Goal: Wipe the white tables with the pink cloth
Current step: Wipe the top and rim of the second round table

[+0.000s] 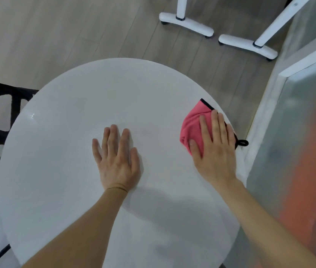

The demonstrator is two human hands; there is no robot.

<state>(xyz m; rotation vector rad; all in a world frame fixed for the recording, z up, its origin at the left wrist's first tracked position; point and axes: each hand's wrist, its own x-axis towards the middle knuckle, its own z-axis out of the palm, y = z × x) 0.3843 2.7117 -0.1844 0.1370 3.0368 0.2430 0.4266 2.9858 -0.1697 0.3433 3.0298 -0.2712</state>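
So right hand (214, 149): fingers (216, 128) straight, pressing pink cloth (191, 124) down to scrub
left hand (117, 161): flat, spread, steadies my surface (66, 180)

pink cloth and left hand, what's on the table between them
Nothing: the head view shows bare white table between left hand and pink cloth.

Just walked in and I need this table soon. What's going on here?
A person is wiping the round white table with a bunched pink cloth with black trim. The right hand presses flat on the cloth at the table's right edge, beside the frosted glass partition. The left hand rests flat on the bare tabletop near the middle and holds nothing. A black chair stands at the table's left side.
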